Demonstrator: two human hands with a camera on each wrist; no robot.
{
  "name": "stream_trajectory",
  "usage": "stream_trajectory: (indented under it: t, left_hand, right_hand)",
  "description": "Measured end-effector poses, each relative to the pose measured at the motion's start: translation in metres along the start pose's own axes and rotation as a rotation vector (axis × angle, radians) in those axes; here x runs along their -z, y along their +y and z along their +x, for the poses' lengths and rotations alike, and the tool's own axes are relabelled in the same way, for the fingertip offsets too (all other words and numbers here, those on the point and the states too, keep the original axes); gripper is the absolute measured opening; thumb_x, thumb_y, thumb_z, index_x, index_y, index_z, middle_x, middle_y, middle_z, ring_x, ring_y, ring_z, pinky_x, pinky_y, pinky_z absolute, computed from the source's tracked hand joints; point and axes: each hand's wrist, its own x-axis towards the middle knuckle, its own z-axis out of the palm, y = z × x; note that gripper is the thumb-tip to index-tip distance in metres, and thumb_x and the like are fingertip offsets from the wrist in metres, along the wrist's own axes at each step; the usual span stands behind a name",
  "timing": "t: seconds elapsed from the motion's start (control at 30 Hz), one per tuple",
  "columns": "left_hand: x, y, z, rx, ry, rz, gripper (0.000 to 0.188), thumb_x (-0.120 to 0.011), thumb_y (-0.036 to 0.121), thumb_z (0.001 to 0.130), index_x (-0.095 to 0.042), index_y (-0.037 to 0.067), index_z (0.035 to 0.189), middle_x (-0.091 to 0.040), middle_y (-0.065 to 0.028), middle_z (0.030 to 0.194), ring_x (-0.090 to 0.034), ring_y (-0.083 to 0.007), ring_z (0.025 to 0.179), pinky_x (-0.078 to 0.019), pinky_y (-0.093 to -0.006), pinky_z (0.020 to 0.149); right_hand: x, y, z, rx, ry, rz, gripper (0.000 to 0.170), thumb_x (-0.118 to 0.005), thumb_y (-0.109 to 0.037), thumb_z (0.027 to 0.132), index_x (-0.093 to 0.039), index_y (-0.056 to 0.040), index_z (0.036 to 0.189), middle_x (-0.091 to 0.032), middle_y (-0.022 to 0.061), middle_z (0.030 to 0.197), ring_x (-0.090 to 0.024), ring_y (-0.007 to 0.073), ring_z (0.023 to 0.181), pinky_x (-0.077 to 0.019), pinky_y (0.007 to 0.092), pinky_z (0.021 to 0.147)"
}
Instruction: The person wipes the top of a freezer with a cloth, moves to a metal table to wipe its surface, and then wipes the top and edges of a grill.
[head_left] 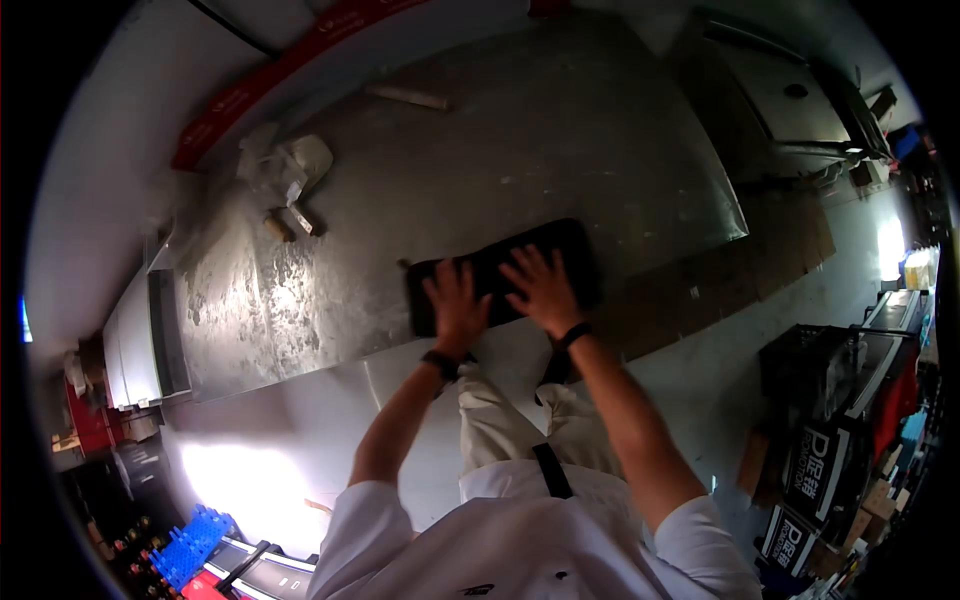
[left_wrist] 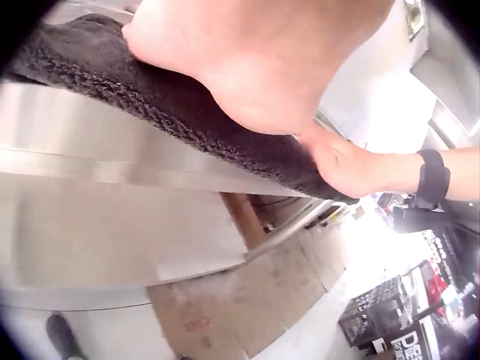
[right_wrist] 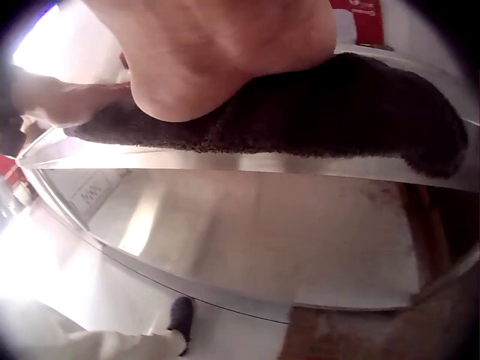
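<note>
A dark, fuzzy cloth [head_left: 510, 262] lies folded in a long strip along the near edge of a metal table [head_left: 400, 170]. Both hands rest flat on it, side by side with fingers spread: the left hand [head_left: 459, 305] on its left part, the right hand [head_left: 545, 290] nearer its right end. The left wrist view shows the heel of the left hand [left_wrist: 240, 60] against the cloth [left_wrist: 187, 112], with the right hand [left_wrist: 345, 161] beyond. From the right wrist, the right hand [right_wrist: 210, 52] presses on the cloth [right_wrist: 300, 112]; its fingertips are hidden there.
Crumpled clear plastic [head_left: 262, 160] and a short roll [head_left: 278, 227] lie at the table's left. A wooden stick [head_left: 408, 97] lies near the far side. Brown cardboard [head_left: 690, 300] is at the right below the table edge, with black boxes [head_left: 815, 370] farther right.
</note>
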Motion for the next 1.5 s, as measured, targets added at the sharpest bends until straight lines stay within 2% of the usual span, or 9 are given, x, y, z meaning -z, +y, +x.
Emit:
stream_trajectory:
  t: [0.13,0.27,0.3,0.37,0.5,0.77,0.93,1.23,1.5]
  left_hand:
    - [-0.02,0.118,0.058,-0.056,0.022,-0.067,0.077,-0.047,0.047,0.099,-0.026,0.0,0.156,-0.013,-0.0312,0.162,-0.007,-0.0445,0.152,-0.0039,-0.0681,0.118]
    - [-0.02,0.158,0.074,-0.023,0.01,-0.099,0.073,-0.046,0.046,0.101,-0.026,0.004,0.157,-0.015,-0.0269,0.163,-0.009,-0.0419,0.153,-0.0062,-0.065,0.12]
    - [-0.019,0.152,0.07,-0.004,0.006,-0.102,0.073,-0.046,0.046,0.101,-0.026,0.004,0.157,-0.015,-0.0269,0.163,-0.009,-0.0419,0.153,-0.0062,-0.065,0.12]
    - [-0.02,0.131,0.063,-0.166,0.061,-0.182,0.071,-0.046,0.045,0.102,-0.026,0.007,0.158,-0.017,-0.0233,0.164,-0.013,-0.0376,0.153,-0.0104,-0.061,0.121]
    - [-0.013,0.098,0.044,-0.17,0.072,-0.172,0.071,-0.049,0.044,0.1,-0.027,0.009,0.157,-0.022,-0.0202,0.163,-0.018,-0.0351,0.152,-0.0133,-0.0571,0.122]
    - [0.034,-0.074,-0.04,0.041,-0.014,-0.139,0.072,-0.055,0.041,0.096,-0.031,0.011,0.157,-0.024,-0.0178,0.163,-0.019,-0.0334,0.153,-0.01,-0.0548,0.123]
    - [0.052,-0.152,-0.085,0.131,-0.085,-0.053,0.072,-0.054,0.039,0.096,-0.029,0.011,0.157,-0.022,-0.0178,0.164,-0.017,-0.0341,0.153,-0.009,-0.0545,0.123]
    - [0.035,-0.147,-0.081,0.169,-0.075,0.02,0.068,-0.035,0.043,0.102,-0.025,0.005,0.158,-0.018,-0.0226,0.164,-0.014,-0.0394,0.152,-0.0056,-0.0575,0.122]
    - [0.019,-0.118,-0.067,0.267,-0.072,0.077,0.073,-0.035,0.046,0.1,-0.019,0.003,0.158,-0.011,-0.0229,0.165,-0.008,-0.0405,0.153,-0.0021,-0.0603,0.121]
  right_hand:
    - [0.028,0.114,-0.046,-0.113,-0.065,-0.1,0.061,-0.054,-0.047,0.099,-0.036,-0.0268,0.154,-0.028,0.0058,0.163,-0.021,0.0274,0.152,-0.0181,0.0635,0.119]
    - [0.031,0.152,-0.061,-0.072,-0.025,-0.157,0.059,-0.051,-0.044,0.103,-0.033,-0.0268,0.156,-0.024,0.0062,0.164,-0.019,0.0293,0.152,-0.0177,0.0652,0.119]
    - [0.029,0.149,-0.063,-0.055,-0.035,-0.154,0.059,-0.051,-0.044,0.103,-0.033,-0.0268,0.156,-0.024,0.0062,0.164,-0.019,0.0293,0.152,-0.0177,0.0652,0.119]
    - [0.027,0.135,-0.059,-0.16,-0.067,-0.201,0.057,-0.049,-0.039,0.104,-0.032,-0.0247,0.156,-0.022,0.0085,0.165,-0.017,0.033,0.152,-0.018,0.0678,0.117]
    - [0.025,0.086,-0.047,-0.179,-0.148,-0.215,0.056,-0.043,-0.038,0.106,-0.03,-0.0192,0.157,-0.019,0.012,0.165,-0.014,0.0379,0.152,-0.0151,0.0707,0.116]
    - [-0.003,-0.093,0.015,-0.085,-0.153,0.056,0.065,-0.053,-0.041,0.098,-0.034,-0.0179,0.155,-0.025,0.0153,0.163,-0.017,0.0405,0.152,-0.0088,0.0763,0.112]
    - [-0.029,-0.18,0.043,-0.063,-0.2,0.157,0.069,-0.054,-0.046,0.097,-0.033,-0.0197,0.156,-0.02,0.0118,0.166,-0.012,0.0384,0.153,-0.0089,0.0763,0.112]
    - [-0.033,-0.154,0.039,0.039,-0.086,0.319,0.076,-0.065,-0.047,0.089,-0.035,-0.0239,0.155,-0.024,0.0095,0.165,-0.014,0.0331,0.154,-0.0108,0.0675,0.118]
    - [-0.031,-0.109,0.043,0.127,-0.08,0.394,0.073,-0.06,-0.052,0.09,-0.038,-0.0229,0.154,-0.022,0.008,0.166,-0.015,0.0292,0.154,-0.0074,0.0561,0.123]
